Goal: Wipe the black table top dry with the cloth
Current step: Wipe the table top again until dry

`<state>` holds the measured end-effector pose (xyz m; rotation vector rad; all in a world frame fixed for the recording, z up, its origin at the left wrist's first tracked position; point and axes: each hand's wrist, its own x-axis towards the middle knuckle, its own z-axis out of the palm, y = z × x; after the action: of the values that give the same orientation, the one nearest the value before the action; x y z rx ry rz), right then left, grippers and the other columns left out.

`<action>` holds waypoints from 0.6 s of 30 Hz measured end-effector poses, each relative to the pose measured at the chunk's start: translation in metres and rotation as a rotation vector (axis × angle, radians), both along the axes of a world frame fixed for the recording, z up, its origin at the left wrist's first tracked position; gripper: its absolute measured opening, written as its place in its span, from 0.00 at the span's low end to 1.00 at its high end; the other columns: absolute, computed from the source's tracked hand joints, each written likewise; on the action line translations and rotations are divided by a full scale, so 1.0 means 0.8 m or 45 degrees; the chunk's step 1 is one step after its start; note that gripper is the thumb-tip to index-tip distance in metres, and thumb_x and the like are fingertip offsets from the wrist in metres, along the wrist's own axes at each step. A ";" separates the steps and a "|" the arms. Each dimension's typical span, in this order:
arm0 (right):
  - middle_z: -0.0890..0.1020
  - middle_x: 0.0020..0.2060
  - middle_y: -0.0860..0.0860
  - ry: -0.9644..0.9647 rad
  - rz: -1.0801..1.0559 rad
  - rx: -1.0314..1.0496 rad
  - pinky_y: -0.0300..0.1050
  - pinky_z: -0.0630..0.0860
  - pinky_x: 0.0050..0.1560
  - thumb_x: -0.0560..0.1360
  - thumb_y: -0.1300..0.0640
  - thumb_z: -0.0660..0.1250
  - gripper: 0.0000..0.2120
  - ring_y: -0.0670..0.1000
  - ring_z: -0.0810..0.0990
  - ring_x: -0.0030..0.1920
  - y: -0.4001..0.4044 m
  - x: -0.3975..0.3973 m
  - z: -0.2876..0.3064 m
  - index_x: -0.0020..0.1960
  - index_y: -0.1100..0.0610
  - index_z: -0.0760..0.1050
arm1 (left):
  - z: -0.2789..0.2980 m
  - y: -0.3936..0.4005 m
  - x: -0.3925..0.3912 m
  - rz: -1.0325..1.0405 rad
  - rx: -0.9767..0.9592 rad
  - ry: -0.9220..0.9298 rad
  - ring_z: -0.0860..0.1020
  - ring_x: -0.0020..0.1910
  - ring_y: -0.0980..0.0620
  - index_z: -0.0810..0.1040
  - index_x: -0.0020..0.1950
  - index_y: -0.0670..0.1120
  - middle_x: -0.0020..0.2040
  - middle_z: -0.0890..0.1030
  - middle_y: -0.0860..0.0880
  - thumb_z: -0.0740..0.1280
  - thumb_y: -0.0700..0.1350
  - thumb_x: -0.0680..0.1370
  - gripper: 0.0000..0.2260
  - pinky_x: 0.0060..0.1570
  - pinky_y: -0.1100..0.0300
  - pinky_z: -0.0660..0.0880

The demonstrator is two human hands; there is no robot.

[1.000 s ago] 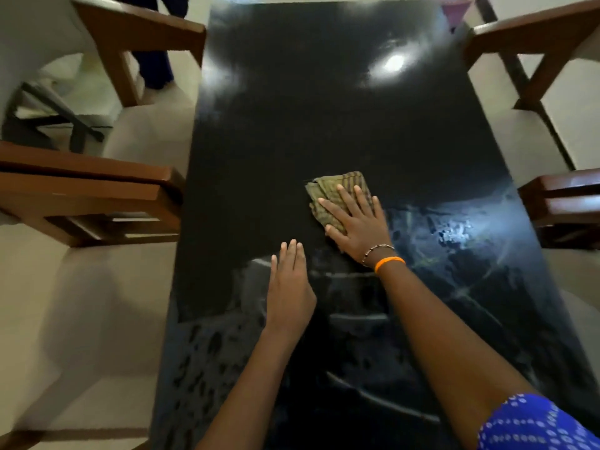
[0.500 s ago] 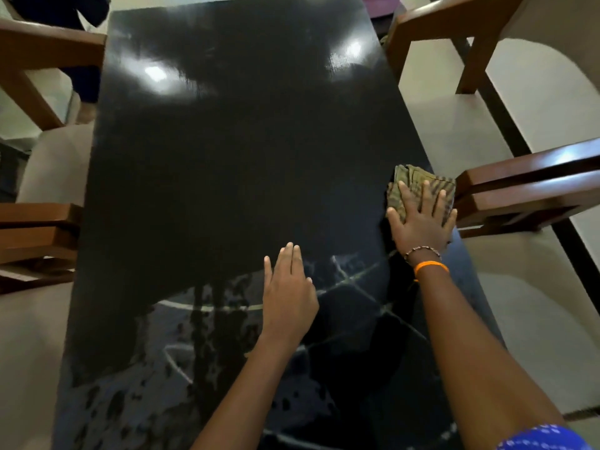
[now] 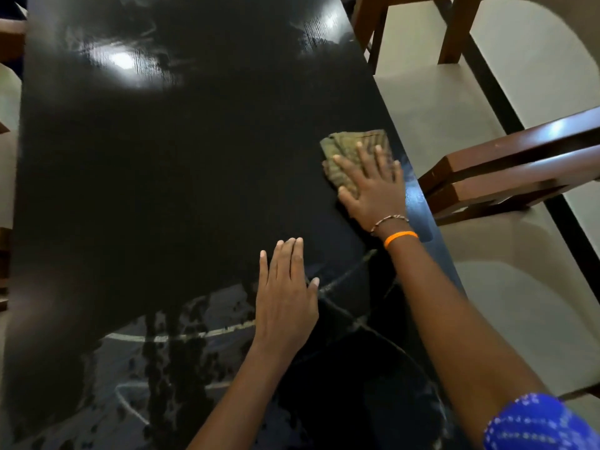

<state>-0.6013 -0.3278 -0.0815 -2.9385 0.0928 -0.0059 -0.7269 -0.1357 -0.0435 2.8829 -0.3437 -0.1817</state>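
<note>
Right of the frame's centre, the right hand (image 3: 373, 186) lies flat on the folded olive cloth (image 3: 354, 151), fingers spread and straight, pressing it to the black desk (image 3: 178, 173) close to the desk's right edge. Its grip is released: palm down, nothing clenched. A beaded bracelet (image 3: 389, 219) and an orange band (image 3: 401, 238) circle the wrist, and the forearm runs down to the lower right, where a blue dotted sleeve (image 3: 535, 423) shows. Below centre, the left hand (image 3: 285, 297) rests flat on the desk, fingers together and straight, grip released, holding nothing. Wet streaks and droplets (image 3: 168, 345) mark the desk toward the lower left. A wooden chair (image 3: 519, 167) stands just beside the desk's right edge.
</note>
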 end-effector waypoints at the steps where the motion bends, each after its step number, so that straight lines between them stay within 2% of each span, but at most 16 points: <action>1: 0.56 0.76 0.49 0.025 -0.068 -0.006 0.61 0.49 0.72 0.67 0.37 0.45 0.33 0.57 0.51 0.76 -0.018 0.011 0.001 0.72 0.37 0.56 | 0.000 -0.001 0.003 -0.007 -0.002 -0.008 0.70 0.69 0.45 0.69 0.69 0.40 0.67 0.73 0.44 0.53 0.52 0.76 0.26 0.70 0.45 0.56; 6: 0.51 0.77 0.49 0.135 -0.235 0.038 0.60 0.46 0.73 0.71 0.39 0.49 0.30 0.57 0.47 0.76 -0.047 0.062 0.009 0.73 0.38 0.53 | 0.007 -0.004 0.014 0.025 -0.009 0.017 0.74 0.65 0.49 0.75 0.64 0.42 0.63 0.76 0.45 0.53 0.55 0.76 0.24 0.71 0.47 0.53; 9: 0.50 0.77 0.49 0.140 -0.211 0.034 0.60 0.46 0.73 0.75 0.41 0.53 0.27 0.58 0.47 0.76 -0.046 0.055 0.007 0.74 0.39 0.52 | 0.009 -0.002 0.014 0.003 -0.010 0.026 0.74 0.64 0.48 0.74 0.64 0.41 0.63 0.76 0.44 0.59 0.53 0.76 0.22 0.70 0.45 0.53; 11: 0.51 0.77 0.49 0.134 -0.207 0.036 0.59 0.46 0.73 0.73 0.40 0.50 0.28 0.57 0.47 0.76 -0.048 0.027 0.008 0.73 0.38 0.53 | 0.011 -0.002 0.013 -0.008 -0.026 0.054 0.72 0.66 0.47 0.73 0.66 0.41 0.65 0.74 0.44 0.64 0.51 0.76 0.22 0.71 0.47 0.51; 14: 0.53 0.76 0.49 0.118 -0.196 0.015 0.59 0.50 0.71 0.69 0.37 0.44 0.32 0.57 0.50 0.76 -0.049 -0.042 0.012 0.73 0.38 0.54 | 0.016 -0.007 0.015 0.033 -0.074 0.099 0.66 0.71 0.48 0.68 0.69 0.41 0.69 0.69 0.44 0.61 0.52 0.78 0.23 0.73 0.50 0.44; 18: 0.54 0.76 0.49 0.098 -0.217 0.021 0.59 0.52 0.71 0.71 0.38 0.46 0.30 0.57 0.51 0.76 -0.058 -0.151 0.011 0.73 0.38 0.54 | 0.016 -0.011 0.011 0.104 -0.184 0.128 0.61 0.73 0.51 0.65 0.71 0.43 0.72 0.65 0.46 0.60 0.52 0.78 0.24 0.73 0.52 0.40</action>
<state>-0.7218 -0.3741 -0.0726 -2.9047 0.3528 0.0827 -0.7180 -0.1444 -0.0307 2.7269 -0.2115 -0.2749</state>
